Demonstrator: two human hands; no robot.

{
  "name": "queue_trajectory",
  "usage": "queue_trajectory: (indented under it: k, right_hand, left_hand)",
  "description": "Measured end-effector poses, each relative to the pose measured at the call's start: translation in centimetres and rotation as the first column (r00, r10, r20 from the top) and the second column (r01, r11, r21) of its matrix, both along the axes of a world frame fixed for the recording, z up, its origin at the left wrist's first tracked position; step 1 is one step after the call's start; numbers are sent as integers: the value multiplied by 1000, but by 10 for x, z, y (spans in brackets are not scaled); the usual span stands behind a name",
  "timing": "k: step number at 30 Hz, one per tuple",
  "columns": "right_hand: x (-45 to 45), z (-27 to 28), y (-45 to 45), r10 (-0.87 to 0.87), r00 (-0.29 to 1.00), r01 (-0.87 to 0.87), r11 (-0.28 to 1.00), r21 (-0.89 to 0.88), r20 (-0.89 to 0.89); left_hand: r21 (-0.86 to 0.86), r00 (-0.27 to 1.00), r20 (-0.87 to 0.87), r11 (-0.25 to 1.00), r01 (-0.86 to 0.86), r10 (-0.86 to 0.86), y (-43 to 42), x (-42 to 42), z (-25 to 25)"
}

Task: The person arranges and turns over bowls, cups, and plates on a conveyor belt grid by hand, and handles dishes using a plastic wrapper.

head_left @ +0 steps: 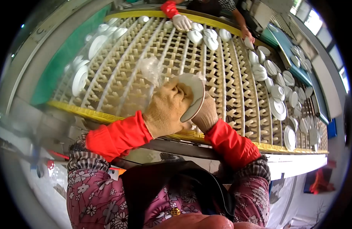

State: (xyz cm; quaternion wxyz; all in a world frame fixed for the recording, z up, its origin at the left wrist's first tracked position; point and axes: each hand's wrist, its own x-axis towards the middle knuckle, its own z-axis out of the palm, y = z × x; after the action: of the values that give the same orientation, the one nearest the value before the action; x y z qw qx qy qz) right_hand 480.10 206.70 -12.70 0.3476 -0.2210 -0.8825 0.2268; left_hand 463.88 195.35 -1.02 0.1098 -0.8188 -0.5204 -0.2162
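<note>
A white bowl is tilted on its side in front of me, above the near part of the rack conveyor. My left hand, in a tan work glove, has its fingers curled into the bowl's opening. Around the outer side of the bowl, my right hand is closed in a matching glove; its fingers are partly hidden. Just beyond my left hand is a clear, crumpled-looking translucent thing, which I cannot make out exactly.
The pegged conveyor has yellow edges. Many white dishes stand at its right end, with plates at the left. Across from me, a person's gloved hand is near several bowls; a bare hand is farther right.
</note>
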Motion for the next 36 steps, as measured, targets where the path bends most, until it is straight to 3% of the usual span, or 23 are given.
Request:
queue_trajectory:
  k: [1,2,3,4,6,10,11,12,13,16,17,18,19,20,21,22,24,26,29,31,34,35,36]
  right_hand:
    - [-2,12,-5,-132,963,-55,756,-652,-235]
    - [-2,33,-13,-375,878,-258,152,-954,-297]
    - [1,46,-18,-367,877,-251,200,-947,-310]
    - [2,22,-4,-337,877,-279,222,-934,-342]
    - [4,53,-6,-464,873,-74,181,-981,-152]
    - [24,33,21,-456,842,-258,131,-957,-290]
    - [28,26,25,-430,849,-262,160,-952,-306]
    - [31,17,28,-405,855,-267,188,-945,-323]
    - [29,11,29,-360,880,-219,272,-937,-310]
    - [30,18,22,-231,952,-133,273,-953,-199]
    - [29,26,16,-238,957,-98,273,-957,-165]
    - [29,31,13,-215,967,-71,298,-952,-140]
    - [29,34,12,-192,975,-45,326,-944,-113]
    - [31,35,12,-172,982,-17,358,-934,-83]
    - [33,31,11,-170,976,-68,366,-928,-138]
    - [33,27,10,-172,965,-121,376,-919,-198]
    - [34,32,7,-160,974,-85,384,-919,-157]
    - [33,23,12,-123,978,-114,369,-923,-170]
    - [34,15,12,-78,987,-91,449,-889,-140]
    - [37,11,11,-37,989,-105,485,-868,-140]
    - [39,12,8,-9,990,-120,488,-865,-143]
    - [40,10,8,-30,978,-174,432,-885,-207]
    - [39,9,6,-55,961,-232,369,-900,-270]
  left_hand:
    - [-75,997,81,997,-9,15,-1,-5,-2]
    - [-151,986,161,989,-7,32,-2,-10,-2]
    - [-156,923,373,987,-37,94,-5,-13,2]
    - [-248,921,331,960,-126,206,-8,-19,9]
    - [-403,889,225,869,-288,399,-11,-43,23]
    - [286,967,9,926,-246,254,3,-116,21]
    - [-38,811,483,933,-358,331,-7,-119,33]
    - [-250,366,846,895,-371,388,-17,-123,46]
    - [-279,245,884,870,-406,398,-16,-133,52]
    - [-214,416,663,691,-691,622,-10,-188,29]
    - [-20,659,276,690,-724,699,-6,-233,-1]
    - [161,703,-186,727,-668,687,-3,-266,-36]
    - [-38,734,-18,733,-679,679,-3,-269,-55]
    - [-389,390,291,481,-786,874,8,-241,-48]
    - [-384,399,259,473,-793,879,9,-217,-39]
    - [-375,413,225,470,-799,882,10,-197,-30]
    - [137,607,-54,608,-782,793,18,-145,-9]
    - [367,627,-342,714,-597,700,34,-117,-5]
    - [251,606,-565,816,-520,560,56,-116,-30]
    - [86,644,-582,825,-558,496,71,-120,-55]
    - [-157,747,-168,731,-664,643,80,-133,-90]
    - [-496,666,172,648,-578,726,69,-106,-55]
    - [-357,808,234,820,-447,541,59,-82,-35]
